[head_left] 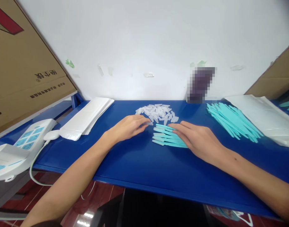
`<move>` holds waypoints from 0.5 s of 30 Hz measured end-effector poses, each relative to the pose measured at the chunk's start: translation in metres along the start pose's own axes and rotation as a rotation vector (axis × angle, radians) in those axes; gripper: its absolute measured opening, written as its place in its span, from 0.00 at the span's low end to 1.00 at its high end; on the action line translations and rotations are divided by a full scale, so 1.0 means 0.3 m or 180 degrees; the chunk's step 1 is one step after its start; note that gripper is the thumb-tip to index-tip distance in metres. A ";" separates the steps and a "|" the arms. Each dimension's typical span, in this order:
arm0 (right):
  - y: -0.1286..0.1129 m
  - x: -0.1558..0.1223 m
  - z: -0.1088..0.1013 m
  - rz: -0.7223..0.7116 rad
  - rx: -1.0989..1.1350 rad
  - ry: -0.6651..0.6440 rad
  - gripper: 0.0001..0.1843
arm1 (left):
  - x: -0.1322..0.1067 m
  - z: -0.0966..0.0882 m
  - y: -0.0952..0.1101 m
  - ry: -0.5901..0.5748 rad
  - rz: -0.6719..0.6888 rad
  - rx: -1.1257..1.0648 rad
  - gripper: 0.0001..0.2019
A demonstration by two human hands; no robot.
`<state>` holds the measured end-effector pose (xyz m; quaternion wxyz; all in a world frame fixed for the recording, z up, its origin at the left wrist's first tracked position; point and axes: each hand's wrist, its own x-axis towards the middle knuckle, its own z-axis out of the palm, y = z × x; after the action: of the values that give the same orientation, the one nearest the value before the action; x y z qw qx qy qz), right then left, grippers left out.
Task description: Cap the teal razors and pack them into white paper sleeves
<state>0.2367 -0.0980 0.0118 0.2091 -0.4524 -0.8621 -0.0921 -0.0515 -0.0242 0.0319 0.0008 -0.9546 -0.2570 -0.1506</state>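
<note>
I see bare blue tabletop (144, 170) nearest me, front edge running low across the view, wide open room between the two forearms. Left hand (127, 127) lies palm down on the table, fingers loosely together and stretched right, tips on a clear plastic cap (148, 123) at the near edge of the cap pile; can't tell if it is pinched or just touched. Right hand (197, 140) lies palm down, fingers spread slightly, resting flat on the right ends of a short row of teal plastic sticks (164, 136), five or so, lying side by side between the hands. Nothing gripped there, just pressed.

Just behind the row: pile of clear caps (158, 112), loose, touching distance from both hands. Right of that, well apart from the right hand, a bigger fanned heap of teal sticks (231, 121), then a stack of white bags (264, 118) at the right edge. Left side: flat stack of white sleeves (87, 118), free blue strip between it and the left hand. Off the left table edge sits a white machine with a blue keypad (19, 146). Cardboard boxes (21, 63) lean at both far corners against the white wall (144, 41).
</note>
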 end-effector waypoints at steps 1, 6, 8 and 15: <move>-0.002 0.000 -0.001 -0.0028 -0.0035 0.0013 0.20 | 0.004 0.002 0.011 0.0049 0.0061 -0.0016 0.15; -0.002 -0.002 -0.003 -0.0128 -0.0124 0.0096 0.20 | 0.013 0.012 0.041 0.0317 0.0272 -0.0001 0.14; 0.001 -0.003 -0.002 -0.0151 -0.0143 0.0087 0.20 | 0.013 0.013 0.044 0.0379 0.0308 0.0037 0.14; 0.005 -0.009 -0.003 -0.0130 -0.0119 -0.0045 0.21 | 0.012 0.017 0.046 0.0512 0.0363 0.0042 0.14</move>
<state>0.2396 -0.0994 0.0115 0.1925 -0.4392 -0.8707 -0.1093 -0.0404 -0.0341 0.0290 0.0364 -0.9525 -0.2023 -0.2248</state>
